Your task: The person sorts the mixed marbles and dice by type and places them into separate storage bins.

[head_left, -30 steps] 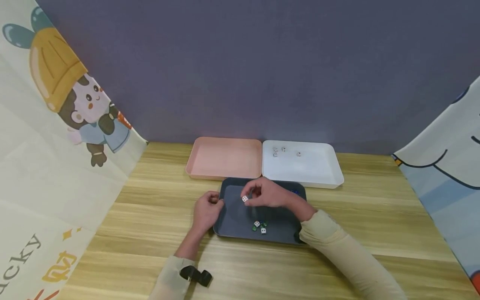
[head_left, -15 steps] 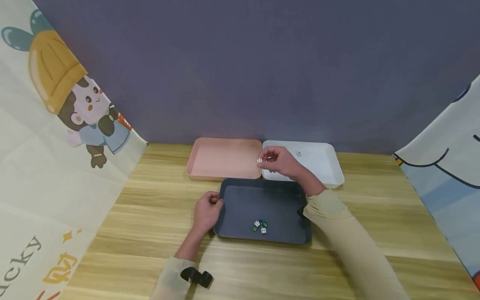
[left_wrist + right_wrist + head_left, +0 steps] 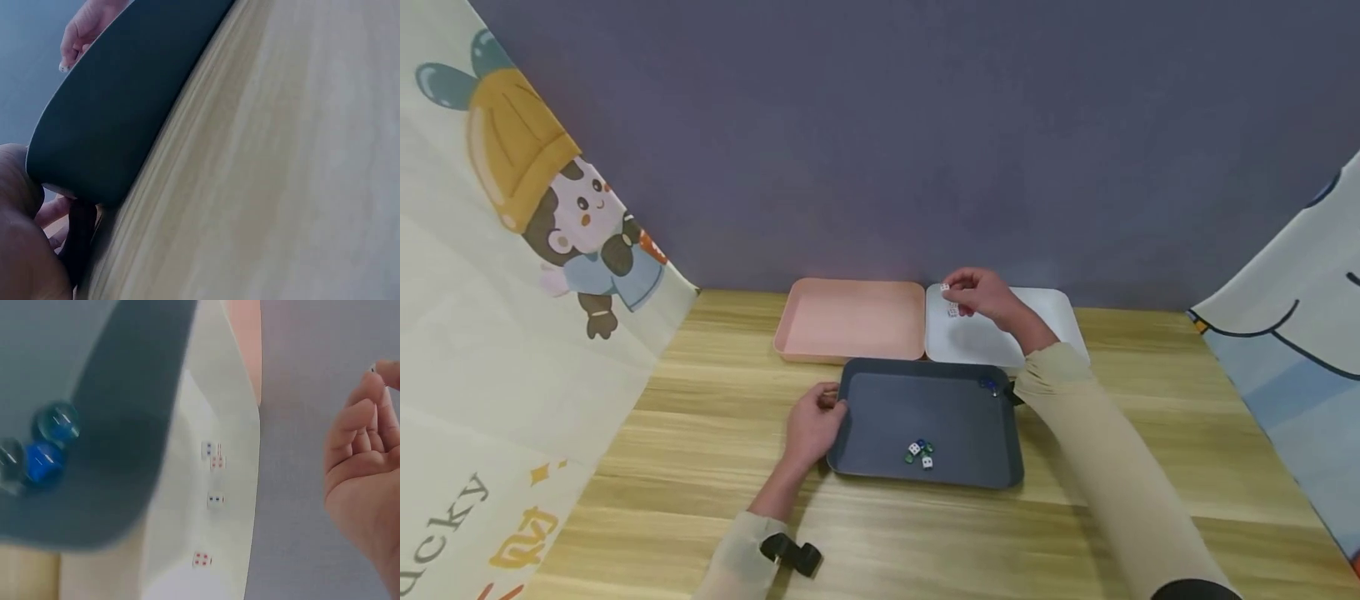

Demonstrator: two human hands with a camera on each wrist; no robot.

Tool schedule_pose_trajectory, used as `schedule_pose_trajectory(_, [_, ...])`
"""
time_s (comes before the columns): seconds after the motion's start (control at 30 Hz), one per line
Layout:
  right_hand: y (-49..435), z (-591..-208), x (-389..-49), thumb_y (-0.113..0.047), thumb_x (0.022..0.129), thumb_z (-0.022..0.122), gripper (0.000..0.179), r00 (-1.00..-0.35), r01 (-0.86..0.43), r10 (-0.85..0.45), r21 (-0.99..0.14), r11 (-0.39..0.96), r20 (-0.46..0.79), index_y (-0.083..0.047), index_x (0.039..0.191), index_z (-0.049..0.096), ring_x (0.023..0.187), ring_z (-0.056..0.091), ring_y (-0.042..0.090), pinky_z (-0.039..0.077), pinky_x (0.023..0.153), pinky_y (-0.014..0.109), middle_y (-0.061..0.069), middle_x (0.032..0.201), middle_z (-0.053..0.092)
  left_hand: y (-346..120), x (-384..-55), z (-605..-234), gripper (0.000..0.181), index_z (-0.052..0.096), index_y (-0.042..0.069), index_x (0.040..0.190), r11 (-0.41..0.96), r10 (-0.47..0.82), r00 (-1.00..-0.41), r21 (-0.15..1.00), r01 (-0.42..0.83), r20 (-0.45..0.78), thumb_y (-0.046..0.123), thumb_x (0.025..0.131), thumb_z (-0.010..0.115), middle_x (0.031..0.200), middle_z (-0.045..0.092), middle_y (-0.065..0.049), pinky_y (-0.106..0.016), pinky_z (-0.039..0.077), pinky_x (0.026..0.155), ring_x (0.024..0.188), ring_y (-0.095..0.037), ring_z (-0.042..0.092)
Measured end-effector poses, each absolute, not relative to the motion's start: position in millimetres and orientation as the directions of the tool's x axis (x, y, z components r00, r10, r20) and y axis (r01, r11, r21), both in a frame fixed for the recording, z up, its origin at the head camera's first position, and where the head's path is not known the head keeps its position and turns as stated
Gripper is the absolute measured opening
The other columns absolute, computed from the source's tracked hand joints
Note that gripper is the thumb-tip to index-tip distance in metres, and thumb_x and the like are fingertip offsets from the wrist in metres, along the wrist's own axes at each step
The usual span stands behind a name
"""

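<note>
My right hand (image 3: 988, 296) pinches a white die (image 3: 945, 287) between thumb and fingertips over the left part of the white tray (image 3: 1052, 312). Several white dice lie in that tray; one die (image 3: 215, 500) shows blue pips in the right wrist view. My left hand (image 3: 812, 425) grips the left rim of the dark grey tray (image 3: 958, 425), its fingers partly hidden under the edge in the left wrist view. Near the dark tray's front lie two white dice, one die (image 3: 927, 462) nearest me, beside green and blue marbles (image 3: 909, 457).
A pink tray (image 3: 857, 321) stands left of the white one, both behind the dark tray. More glass marbles (image 3: 990, 387) sit in the dark tray's back right corner. A dark panel (image 3: 880, 142) rises behind the wooden table (image 3: 700, 417).
From over the dark tray, my right hand has carried the white die back and right to over the white tray. The left hand stays at the dark tray's rim.
</note>
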State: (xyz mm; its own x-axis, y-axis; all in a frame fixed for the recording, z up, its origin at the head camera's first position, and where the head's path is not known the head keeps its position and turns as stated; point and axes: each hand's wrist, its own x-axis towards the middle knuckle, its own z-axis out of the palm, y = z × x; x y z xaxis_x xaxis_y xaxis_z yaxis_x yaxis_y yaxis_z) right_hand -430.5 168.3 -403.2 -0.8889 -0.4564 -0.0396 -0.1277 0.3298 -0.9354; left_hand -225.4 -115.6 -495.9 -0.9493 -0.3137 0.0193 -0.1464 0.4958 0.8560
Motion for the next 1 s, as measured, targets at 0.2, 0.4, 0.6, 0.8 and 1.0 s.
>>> schedule_pose_trajectory(0.2, [179, -405, -451, -0.022, 0.094, 0.066, 0.035, -0.909, -0.081, -0.407, -0.925, 0.372, -0.084, 0.000, 0.121, 0.061, 0.062, 0.053, 0.018, 0.045, 0.061, 0.036, 0.005, 0.093, 0.064, -113, -227, -491, 0.032, 0.072, 0.009, 0.115, 0.507, -0.310, -0.951, 0.843, -0.179, -0.016, 0.018, 0.085, 0.074, 0.088, 0.070, -0.005, -0.037, 0.052, 0.069, 0.081, -0.020, 0.065])
schedule_pose_trajectory(0.4, [183, -411, -456, -0.022, 0.093, 0.068, 0.040, -0.911, -0.058, -0.398, -0.921, 0.385, -0.109, 0.002, 0.123, 0.059, 0.058, 0.046, 0.020, 0.041, 0.062, 0.044, 0.003, 0.082, 0.060, -119, -227, -480, 0.037, 0.066, 0.003, 0.123, 0.430, -0.207, -0.975, 0.888, -0.165, -0.081, 0.016, 0.088, 0.071, 0.098, 0.069, -0.012, -0.037, 0.053, 0.070, 0.088, -0.023, 0.065])
schedule_pose_trajectory(0.6, [186, -418, -460, -0.021, 0.095, 0.065, 0.037, -0.915, -0.053, -0.387, -0.916, 0.397, -0.114, 0.002, 0.123, 0.058, 0.064, 0.052, 0.021, 0.044, 0.066, 0.047, 0.011, 0.094, 0.062, -133, -225, -475, 0.045, 0.052, 0.001, 0.137, 0.172, -0.042, -0.964, 0.949, -0.266, -0.263, 0.005, 0.093, 0.062, 0.114, 0.064, -0.021, -0.037, 0.055, 0.060, 0.084, -0.026, 0.066])
schedule_pose_trajectory(0.8, [187, -416, -468, -0.023, 0.095, 0.065, 0.033, -0.911, -0.055, -0.388, -0.893, 0.447, -0.139, -0.001, 0.119, 0.059, 0.060, 0.051, 0.020, 0.044, 0.065, 0.047, 0.010, 0.089, 0.062, -139, -223, -480, 0.048, 0.049, 0.002, 0.141, 0.081, 0.011, -0.952, 0.950, -0.303, -0.304, 0.006, 0.095, 0.063, 0.121, 0.060, -0.021, -0.040, 0.056, 0.066, 0.098, -0.029, 0.064])
schedule_pose_trajectory(1.0, [191, -413, -476, -0.026, 0.094, 0.065, 0.040, -0.881, -0.039, -0.423, -0.860, 0.509, -0.211, -0.002, 0.126, 0.058, 0.045, 0.030, 0.011, 0.034, 0.057, 0.044, -0.003, 0.062, 0.046, -138, -222, -479, 0.047, 0.050, 0.001, 0.139, 0.090, -0.011, -0.956, 0.952, -0.293, -0.293, 0.007, 0.094, 0.063, 0.117, 0.063, -0.018, -0.041, 0.056, 0.067, 0.096, -0.028, 0.064])
